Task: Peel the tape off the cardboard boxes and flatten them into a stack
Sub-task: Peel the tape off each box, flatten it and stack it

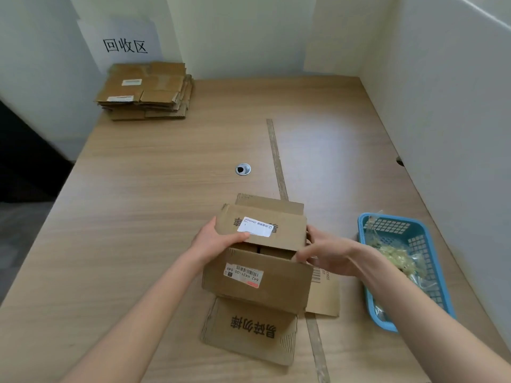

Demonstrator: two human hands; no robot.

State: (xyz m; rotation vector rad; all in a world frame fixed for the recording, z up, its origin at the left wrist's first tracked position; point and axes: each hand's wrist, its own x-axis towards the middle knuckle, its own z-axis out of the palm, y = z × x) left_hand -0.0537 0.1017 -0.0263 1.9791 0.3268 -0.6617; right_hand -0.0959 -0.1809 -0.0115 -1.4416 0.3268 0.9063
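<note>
Cardboard box [258,275], open-flapped, sat at the near middle of the bench [154,189], gripped on its far flap by the left hand [218,240] and at its side by the right hand [323,255]. Pushed unevenly, it could buckle crooked or slide into the blue basket [414,233] beside it. Flattened boxes [146,91] were stacked in the far-left corner of the pale wood bench, against white walls under a paper sign [124,45].

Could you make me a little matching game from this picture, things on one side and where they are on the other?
Things:
1. open cardboard box
2. stack of flattened boxes
3. blue basket
4. paper sign

Places:
A. on the wall
B. far left corner of the table
C. between the two hands
D. right edge of the table

Pairs: 1-C, 2-B, 3-D, 4-A
</note>
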